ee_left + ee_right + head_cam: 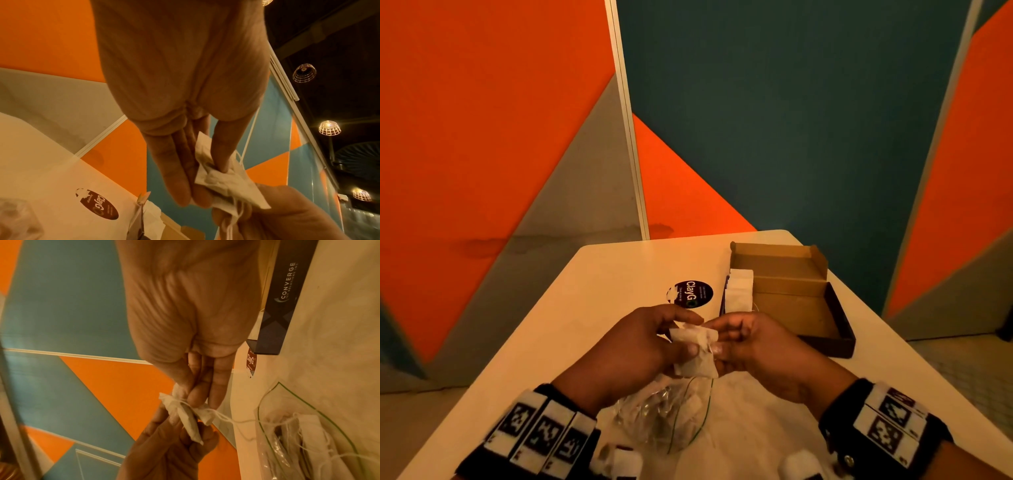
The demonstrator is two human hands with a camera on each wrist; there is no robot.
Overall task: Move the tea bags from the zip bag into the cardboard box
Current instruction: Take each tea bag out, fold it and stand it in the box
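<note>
Both hands meet above the table, each pinching white tea bags (693,349) (226,181) (186,415) tangled by their strings. My left hand (640,339) (195,175) pinches them between thumb and fingers. My right hand (750,339) (203,395) pinches the top end. Below the hands lies the clear zip bag (664,411) (308,443) with a green edge, more tea bags inside. The open cardboard box (791,294) sits at the right rear, with several white tea bags (739,291) stacked against its left side.
A round dark sticker (690,294) (98,206) marked ClayG lies on the cream table (585,308) left of the box. Orange, grey and teal wall panels rise close behind the table. The table's edges fall away left and right.
</note>
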